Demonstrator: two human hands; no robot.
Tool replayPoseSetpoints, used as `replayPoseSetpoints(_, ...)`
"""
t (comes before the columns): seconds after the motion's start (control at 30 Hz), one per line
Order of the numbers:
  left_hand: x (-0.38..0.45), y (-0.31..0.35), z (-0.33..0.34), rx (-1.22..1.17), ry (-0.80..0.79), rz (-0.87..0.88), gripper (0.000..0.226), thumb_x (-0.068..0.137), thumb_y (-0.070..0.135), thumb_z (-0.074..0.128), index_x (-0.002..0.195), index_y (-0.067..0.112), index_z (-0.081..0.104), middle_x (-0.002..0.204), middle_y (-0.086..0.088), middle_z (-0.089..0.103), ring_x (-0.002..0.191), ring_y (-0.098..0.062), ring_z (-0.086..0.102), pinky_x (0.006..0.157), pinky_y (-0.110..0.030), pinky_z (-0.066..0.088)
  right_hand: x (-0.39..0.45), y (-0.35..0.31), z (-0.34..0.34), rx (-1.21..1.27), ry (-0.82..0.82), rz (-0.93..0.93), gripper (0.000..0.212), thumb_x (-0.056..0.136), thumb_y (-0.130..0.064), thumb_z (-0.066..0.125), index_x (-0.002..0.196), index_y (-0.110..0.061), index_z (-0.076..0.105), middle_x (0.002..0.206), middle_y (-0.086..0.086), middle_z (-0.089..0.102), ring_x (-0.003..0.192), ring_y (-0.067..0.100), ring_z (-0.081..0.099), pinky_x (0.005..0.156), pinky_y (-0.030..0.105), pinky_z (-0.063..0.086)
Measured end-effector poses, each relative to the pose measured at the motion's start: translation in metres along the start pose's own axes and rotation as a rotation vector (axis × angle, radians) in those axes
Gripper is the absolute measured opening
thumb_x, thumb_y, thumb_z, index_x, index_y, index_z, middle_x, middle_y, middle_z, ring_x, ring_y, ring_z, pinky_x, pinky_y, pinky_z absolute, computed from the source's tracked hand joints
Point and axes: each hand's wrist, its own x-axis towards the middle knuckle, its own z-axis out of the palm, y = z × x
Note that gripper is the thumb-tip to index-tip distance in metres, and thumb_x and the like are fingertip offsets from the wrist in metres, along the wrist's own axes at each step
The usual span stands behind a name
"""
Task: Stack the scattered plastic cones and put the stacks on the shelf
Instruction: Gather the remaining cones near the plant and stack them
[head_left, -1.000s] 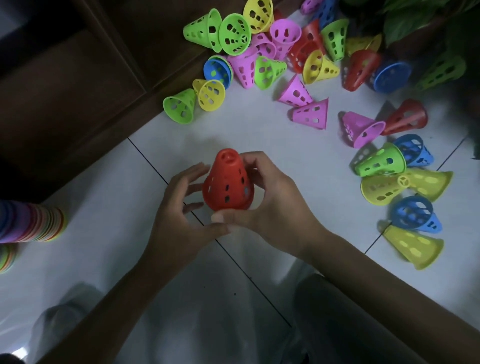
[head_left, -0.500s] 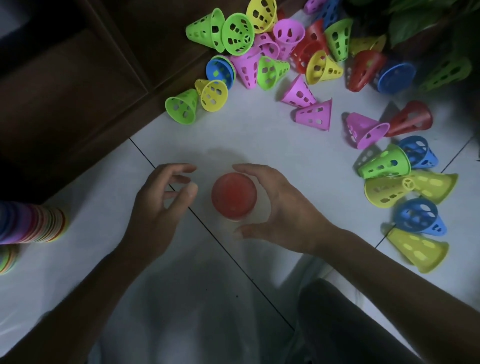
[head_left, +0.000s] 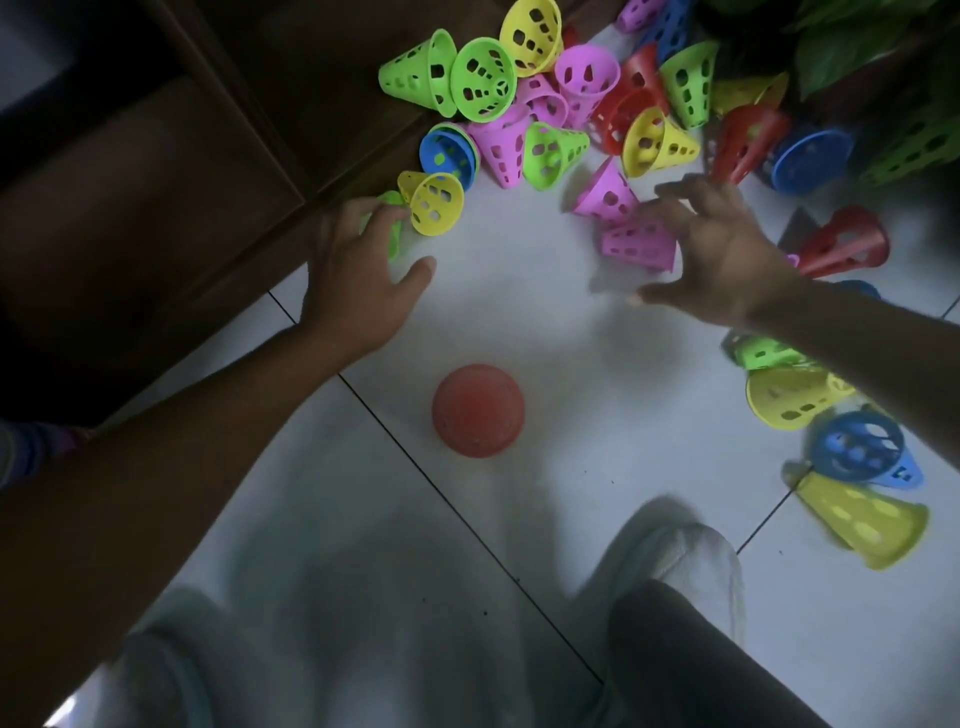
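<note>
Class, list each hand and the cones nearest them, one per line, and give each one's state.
Red cone: upright on the floor, untouched.
Left hand: fingers on the green cone, grip unclear.
Right hand: fingers spread, above the pink cone, holding nothing.
Pink cone: lying on its side.
Yellow cone: on its side, beside the left hand.

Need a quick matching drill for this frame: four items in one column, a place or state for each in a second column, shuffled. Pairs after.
1. left hand
2. right hand
3. red cone
4. blue cone

A. standing alone, mid-floor
B. lying by yellow cones, right side
C. fingers on green cone near the shelf
D. spread over pink cone

Pairs: 1-C, 2-D, 3-A, 4-B
</note>
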Motion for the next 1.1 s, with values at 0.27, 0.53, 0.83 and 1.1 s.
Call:
replayPoseSetpoints(0.27,0.043,-0.02,0.014,0.293,-0.283,-0.195,0.076,0.089,0.056,0.063,0.153,0.03,0.034,0.158,-0.02,0.022,0.141,-0.045,0.026,0.117,-0.049,0.023,0.03,0.012,-0.001,-0.026,-0.21,0.074,0.095,0.071,-0.046,0.086,0.151,-0.038,0.036,0.16,0.012,0.024,0.147,0.035,0.021,0.118,0.047,0.022)
replayPoseSetpoints(0.53,0.031,-0.036,0.015,0.138,-0.318,-0.211,0.044,0.091,0.047,0.058,0.126,0.024,0.044,0.117,-0.025,0.058,0.107,-0.044,0.057,0.093,-0.051,0.048,0.049,0.003,0.006,-0.088,-0.239,0.042,0.092,0.076,-0.048,0.082,0.153,-0.039,0.033,0.162,0.014,0.021,0.145,0.037,0.021,0.117,0.047,0.023)
replayPoseSetpoints(0.83,0.001,0.003,-0.004,-0.386,-0.162,-0.456,0.04,0.089,0.039,0.067,0.118,0.026,0.043,0.102,-0.007,0.062,0.094,-0.029,0.062,0.078,-0.042,0.049,0.069,0.002,0.012,-0.067,-0.331,0.106,0.098,0.078,-0.046,0.081,0.156,-0.044,0.022,0.162,0.016,0.021,0.145,0.036,0.03,0.116,0.044,0.026)
replayPoseSetpoints(1.1,-0.045,0.061,-0.045,-1.057,-0.117,-0.675,0.04,0.094,0.022,0.067,0.13,0.018,0.05,0.114,-0.003,0.072,0.101,-0.022,0.073,0.092,-0.041,0.055,0.077,0.003,0.018,-0.036,-0.327,0.094,0.091,0.082,-0.037,0.081,0.155,-0.044,0.027,0.158,0.014,0.027,0.137,0.04,0.037,0.114,0.044,0.035)
